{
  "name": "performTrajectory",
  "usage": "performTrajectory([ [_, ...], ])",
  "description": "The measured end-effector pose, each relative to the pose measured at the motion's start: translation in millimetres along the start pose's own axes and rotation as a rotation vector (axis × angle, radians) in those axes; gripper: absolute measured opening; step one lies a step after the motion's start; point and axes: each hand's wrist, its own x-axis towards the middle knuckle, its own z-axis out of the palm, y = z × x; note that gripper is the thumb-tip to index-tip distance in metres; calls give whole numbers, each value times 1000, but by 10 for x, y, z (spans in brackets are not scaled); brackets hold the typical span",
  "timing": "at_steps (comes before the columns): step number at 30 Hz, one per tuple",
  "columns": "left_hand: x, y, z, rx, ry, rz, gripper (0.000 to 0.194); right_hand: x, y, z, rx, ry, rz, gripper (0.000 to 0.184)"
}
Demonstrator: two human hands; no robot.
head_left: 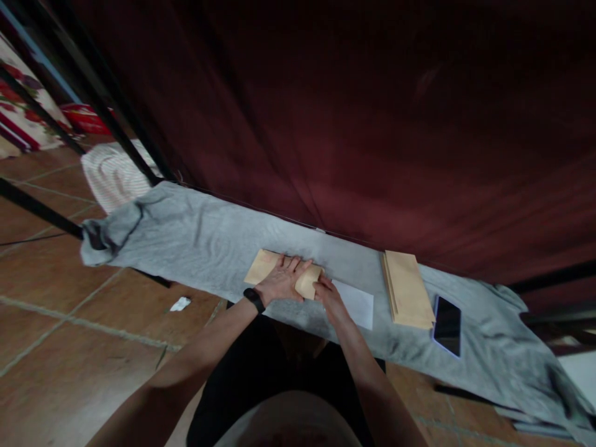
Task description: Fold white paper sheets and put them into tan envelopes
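Note:
A tan paper envelope (259, 267) lies on the grey cloth in front of me. My left hand (281, 283), with a dark band on its wrist, rests flat across it, fingers spread. The envelope's right end is bent up and curls over beside that hand. My right hand (328, 294) has its fingers closed on this raised end; the fingertips are partly hidden. Just right of my right hand, a white sheet of paper (357, 304) lies flat, partly covered by the hand and forearm.
A stack of tan envelopes (410, 289) lies farther right, beside a phone (447, 326) with a dark screen. The grey cloth (200, 239) covers a long narrow surface. A dark red curtain (372, 124) hangs behind it. Black metal bars (41, 208) stand at left.

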Motion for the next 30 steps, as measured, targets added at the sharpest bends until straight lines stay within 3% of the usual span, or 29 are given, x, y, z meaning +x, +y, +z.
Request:
performTrajectory([
  [7, -15, 6, -19, -28, 22, 49, 116, 47, -49, 1, 115, -3, 117, 46],
  [16, -92, -78, -14, -65, -35, 60, 114, 93, -7, -64, 50, 45, 115, 42],
  [22, -24, -119, 21, -80, -52, 79, 114, 134, -42, -21, -64, 36, 14, 39],
  [25, -16, -144, 26, -86, -46, 83, 114, 135, -59, -176, -217, 101, -54, 36],
  [30, -21, -174, 63, -77, -14, 102, 110, 19, -103, -767, -579, 218, -181, 37],
])
